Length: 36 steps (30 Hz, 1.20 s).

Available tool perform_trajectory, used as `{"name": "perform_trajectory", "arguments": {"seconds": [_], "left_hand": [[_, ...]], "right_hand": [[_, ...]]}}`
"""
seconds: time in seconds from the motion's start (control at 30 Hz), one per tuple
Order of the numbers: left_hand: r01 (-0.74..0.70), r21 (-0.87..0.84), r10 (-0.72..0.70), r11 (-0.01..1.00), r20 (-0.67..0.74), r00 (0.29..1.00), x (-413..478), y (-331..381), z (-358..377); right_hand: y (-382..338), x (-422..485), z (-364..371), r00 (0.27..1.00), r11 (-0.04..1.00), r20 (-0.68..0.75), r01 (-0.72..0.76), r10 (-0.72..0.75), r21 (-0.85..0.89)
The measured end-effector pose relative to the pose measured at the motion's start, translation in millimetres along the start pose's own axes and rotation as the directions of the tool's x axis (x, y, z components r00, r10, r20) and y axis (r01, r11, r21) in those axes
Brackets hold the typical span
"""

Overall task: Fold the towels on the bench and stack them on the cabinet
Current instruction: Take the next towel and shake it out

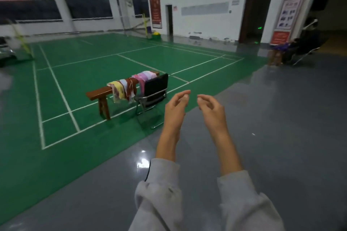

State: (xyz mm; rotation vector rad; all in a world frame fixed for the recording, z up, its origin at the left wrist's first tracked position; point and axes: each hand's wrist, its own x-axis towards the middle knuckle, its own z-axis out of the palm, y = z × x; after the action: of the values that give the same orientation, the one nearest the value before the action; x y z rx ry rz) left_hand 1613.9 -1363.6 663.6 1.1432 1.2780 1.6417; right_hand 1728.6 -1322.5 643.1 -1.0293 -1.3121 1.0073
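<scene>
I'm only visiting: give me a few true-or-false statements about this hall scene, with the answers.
1. Towels hang over the wooden bench. True.
2. The left hand holds a towel. False: it and the right hand are both empty, fingers loosely curled.
3. A black chair stands beside the bench. True.
4. The bench stands on a red carpet. False: it stands on the green court.

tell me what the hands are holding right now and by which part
Nothing is held. The left hand and right hand are raised with loosely curled fingers, both empty. The towels lie draped over the bench, apart from them.
</scene>
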Motion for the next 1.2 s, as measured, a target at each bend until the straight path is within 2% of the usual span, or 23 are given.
{"name": "perform_trajectory", "arguments": {"seconds": [0.1,0.33,0.57,0.67,0.93,1.2], "left_hand": [[-0.006,0.008,0.007,1.0,-0.096,0.995,60.6,-11.5,-28.1],[0.047,0.024,-0.041,0.999,-0.212,0.976,194.7,-53.5,-78.7],[0.045,0.007,-0.043,0.999,-0.23,0.972,380.1,-94.9,-138.0],[-0.01,-0.01,0.007,1.0,-0.258,0.966,469.0,-95.3,-171.5],[0.025,0.02,-0.018,0.999,-0.313,0.95,648.2,-119.3,-280.0],[0.034,-0.012,-0.036,0.999,-0.346,0.938,844.0,-166.2,-420.4]], "right_hand": [[8.5,58.2,51.0,0.997,0.999,0.075,-0.003,0.0,0.045],[50.5,183.7,152.2,0.983,0.996,0.184,-0.037,0.021,0.086],[104.5,330.5,281.4,0.956,0.996,0.293,-0.037,0.012,0.08],[109.6,402.0,341.7,0.954,0.997,0.301,-0.013,-0.009,0.071],[154.8,537.2,501.3,0.937,0.995,0.348,-0.069,0.04,0.072],[207.0,670.5,707.6,0.913,0.993,0.409,-0.06,0.012,0.105]]}}
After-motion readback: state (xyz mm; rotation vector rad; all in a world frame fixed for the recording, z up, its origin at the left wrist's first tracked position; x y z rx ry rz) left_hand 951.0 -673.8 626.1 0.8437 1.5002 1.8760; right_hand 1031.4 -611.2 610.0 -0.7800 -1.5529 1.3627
